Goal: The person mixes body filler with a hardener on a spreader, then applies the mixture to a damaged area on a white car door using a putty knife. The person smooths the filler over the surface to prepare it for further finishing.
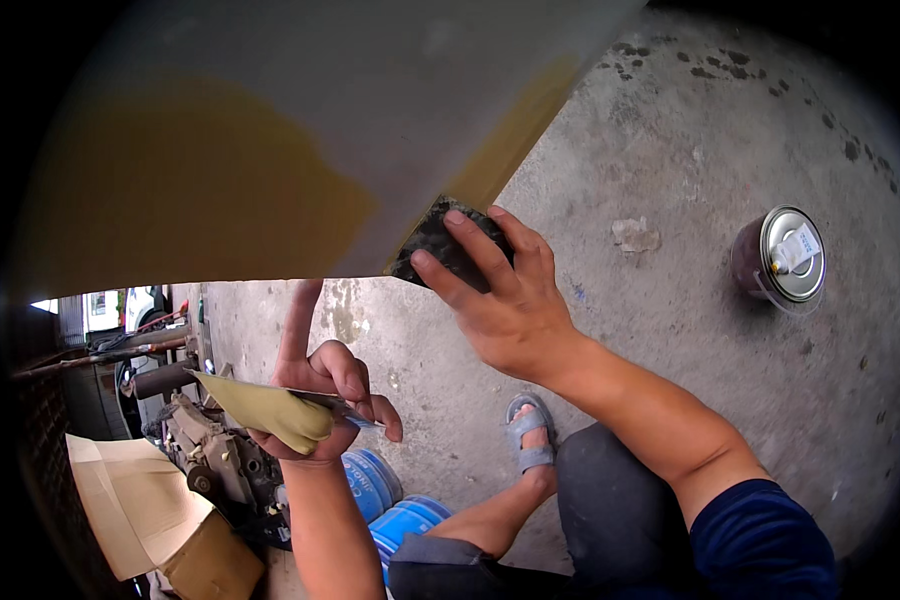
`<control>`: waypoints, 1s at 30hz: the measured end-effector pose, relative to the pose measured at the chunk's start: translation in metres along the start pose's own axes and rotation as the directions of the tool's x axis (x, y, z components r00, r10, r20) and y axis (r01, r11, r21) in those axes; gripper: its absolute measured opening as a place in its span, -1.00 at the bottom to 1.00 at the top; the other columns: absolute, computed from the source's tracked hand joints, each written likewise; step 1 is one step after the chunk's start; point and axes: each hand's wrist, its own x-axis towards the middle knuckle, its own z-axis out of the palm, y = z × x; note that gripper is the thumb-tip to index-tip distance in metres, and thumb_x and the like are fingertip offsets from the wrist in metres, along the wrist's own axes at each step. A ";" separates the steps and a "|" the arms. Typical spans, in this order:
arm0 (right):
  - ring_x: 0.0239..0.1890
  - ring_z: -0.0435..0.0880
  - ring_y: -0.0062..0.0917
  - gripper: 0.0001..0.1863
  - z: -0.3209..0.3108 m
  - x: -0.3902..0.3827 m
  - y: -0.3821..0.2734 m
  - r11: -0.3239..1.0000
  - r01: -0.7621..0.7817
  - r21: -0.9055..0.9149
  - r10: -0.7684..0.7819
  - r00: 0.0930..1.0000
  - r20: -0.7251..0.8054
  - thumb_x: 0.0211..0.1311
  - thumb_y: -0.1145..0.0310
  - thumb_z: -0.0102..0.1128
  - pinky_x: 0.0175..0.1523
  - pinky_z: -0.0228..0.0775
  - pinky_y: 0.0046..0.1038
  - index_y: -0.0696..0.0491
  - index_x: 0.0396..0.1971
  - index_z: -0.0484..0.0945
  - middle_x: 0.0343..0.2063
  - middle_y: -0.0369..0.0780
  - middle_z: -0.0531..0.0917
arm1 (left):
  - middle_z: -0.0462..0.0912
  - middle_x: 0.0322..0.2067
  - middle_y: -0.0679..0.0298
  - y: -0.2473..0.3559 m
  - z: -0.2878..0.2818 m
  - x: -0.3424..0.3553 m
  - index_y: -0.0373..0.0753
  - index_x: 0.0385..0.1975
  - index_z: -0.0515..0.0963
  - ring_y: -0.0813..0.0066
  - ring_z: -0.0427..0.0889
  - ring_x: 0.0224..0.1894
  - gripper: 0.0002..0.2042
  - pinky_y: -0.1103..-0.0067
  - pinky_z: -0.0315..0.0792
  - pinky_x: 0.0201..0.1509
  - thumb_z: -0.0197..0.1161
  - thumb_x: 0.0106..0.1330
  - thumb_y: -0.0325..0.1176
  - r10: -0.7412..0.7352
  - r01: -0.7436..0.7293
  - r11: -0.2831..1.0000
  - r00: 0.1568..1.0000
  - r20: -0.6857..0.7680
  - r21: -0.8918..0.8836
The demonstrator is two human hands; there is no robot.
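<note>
Keep your right hand (505, 300) flat and press the dark spreader (440, 245) evenly along the lower edge of the pale panel (300, 130), where the yellow filler (515, 130) lies. Your fingers close over the spreader, which sits under your fingertips. Your left hand (320, 400) is closed on a board with putty (265, 410), below the panel.

A round metal tin (782, 256) with a silver lid stands on the concrete at far right, bearing a small white label (796, 249). Two blue drums (390, 500) with white lettering lie near centre. Flattened brown cardboard boxes (145, 510) lie near left.
</note>
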 end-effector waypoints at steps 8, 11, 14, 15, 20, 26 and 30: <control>0.22 0.21 -0.08 -0.29 -0.019 -0.012 -0.003 0.999 -0.024 -0.043 0.029 0.993 0.119 -0.03 0.44 0.19 0.09 0.14 -0.10 -0.24 0.23 0.35 0.35 -0.20 0.16 | 0.53 -0.21 -0.21 0.003 -0.008 0.013 -0.13 0.42 -0.43 -0.04 0.62 -0.19 -0.11 -0.15 0.46 -0.27 0.09 0.33 -0.04 -0.002 0.003 1.000 0.999 0.033 -0.005; 0.21 0.22 -0.06 -0.31 -0.013 -0.001 -0.008 1.000 -0.001 -0.024 0.001 1.000 0.015 -0.01 0.43 0.18 0.09 0.14 -0.09 -0.23 0.24 0.35 0.35 -0.20 0.17 | 0.53 -0.23 -0.20 -0.001 -0.005 0.019 -0.13 0.42 -0.41 -0.03 0.61 -0.22 -0.15 -0.17 0.45 -0.28 0.05 0.36 -0.07 -0.007 0.008 1.000 1.000 0.020 -0.009; 0.22 0.21 -0.06 -0.32 -0.005 0.003 -0.014 0.998 0.000 -0.069 0.003 0.999 0.043 0.01 0.41 0.16 0.08 0.14 -0.09 -0.22 0.24 0.34 0.35 -0.20 0.16 | 0.54 -0.24 -0.18 -0.002 -0.001 0.023 -0.15 0.42 -0.40 -0.02 0.61 -0.25 -0.15 -0.18 0.45 -0.28 0.05 0.36 -0.07 -0.012 0.012 0.999 1.000 -0.002 -0.034; 0.21 0.21 -0.06 -0.34 0.000 0.002 -0.014 0.997 0.008 -0.076 -0.005 1.000 0.029 0.02 0.40 0.15 0.08 0.14 -0.09 -0.19 0.23 0.36 0.35 -0.18 0.16 | 0.55 -0.25 -0.17 -0.002 0.000 0.023 -0.15 0.42 -0.40 -0.01 0.61 -0.26 -0.15 -0.18 0.45 -0.29 0.06 0.36 -0.07 -0.013 0.013 0.999 1.000 -0.007 -0.045; 0.21 0.21 -0.09 -0.34 -0.013 -0.012 -0.015 0.995 -0.061 -0.077 0.070 0.991 0.119 -0.09 0.45 0.20 0.07 0.16 -0.09 -0.24 0.15 0.44 0.31 -0.21 0.21 | 0.55 -0.27 -0.14 0.001 -0.003 0.019 -0.19 0.41 -0.38 0.01 0.60 -0.26 -0.07 -0.18 0.46 -0.30 0.15 0.29 -0.01 -0.012 0.011 1.000 1.000 -0.008 -0.023; 0.20 0.21 -0.08 -0.32 -0.012 0.009 -0.024 0.999 -0.038 -0.031 0.039 0.999 0.034 -0.14 0.47 0.23 0.05 0.19 -0.07 -0.25 0.13 0.46 0.30 -0.22 0.21 | 0.55 -0.28 -0.12 -0.003 0.002 0.019 -0.20 0.41 -0.39 0.07 0.58 -0.28 -0.02 -0.17 0.46 -0.28 0.21 0.25 0.02 0.016 -0.016 1.000 1.000 -0.015 -0.017; 0.21 0.21 -0.07 -0.31 -0.003 0.002 -0.022 0.999 -0.025 -0.026 0.026 0.999 0.043 -0.13 0.47 0.23 0.08 0.17 -0.05 -0.26 0.14 0.44 0.30 -0.21 0.20 | 0.56 -0.28 -0.11 -0.001 0.002 0.021 -0.19 0.41 -0.40 0.10 0.57 -0.27 -0.01 -0.17 0.46 -0.28 0.21 0.25 0.01 -0.003 0.003 1.000 1.000 -0.001 -0.024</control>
